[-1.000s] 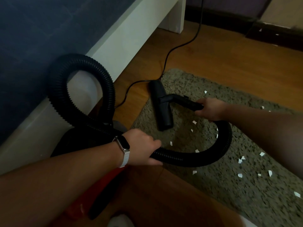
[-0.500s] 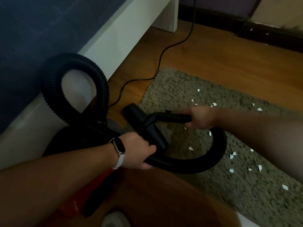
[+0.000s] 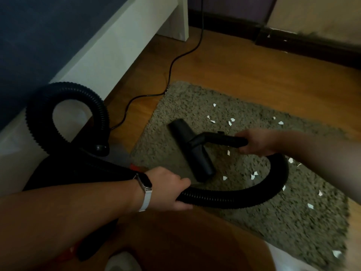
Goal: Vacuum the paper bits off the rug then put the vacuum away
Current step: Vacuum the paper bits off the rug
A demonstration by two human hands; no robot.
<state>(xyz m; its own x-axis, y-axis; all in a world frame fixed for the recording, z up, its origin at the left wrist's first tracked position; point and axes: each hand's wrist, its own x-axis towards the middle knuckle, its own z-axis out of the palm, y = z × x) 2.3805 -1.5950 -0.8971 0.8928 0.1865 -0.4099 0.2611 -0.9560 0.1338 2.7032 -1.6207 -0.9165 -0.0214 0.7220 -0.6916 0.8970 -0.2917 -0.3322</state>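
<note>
A grey-green shaggy rug [image 3: 195,106] lies on the wooden floor with several white paper bits [image 3: 230,122] scattered over it. The black floor nozzle [image 3: 192,151] rests flat on the rug's left part. My right hand [image 3: 256,141] grips the black handle tube [image 3: 220,140] behind the nozzle. The ribbed black hose [image 3: 244,196] curves from that handle round to my left hand [image 3: 168,188], which is closed around it. The vacuum body [image 3: 64,169], black with red parts, sits at the left, partly hidden by my left forearm.
A white bed frame [image 3: 109,49] with a dark blue cover runs along the left. The black power cord [image 3: 170,67] snakes across the wooden floor toward the back wall. A dark baseboard [image 3: 304,44] lines the far side. My knee [image 3: 185,243] fills the bottom centre.
The nozzle was pulled back toward my left hand, then pushed forward and right again onto the rug. My left hand kept its hold on the hose.
</note>
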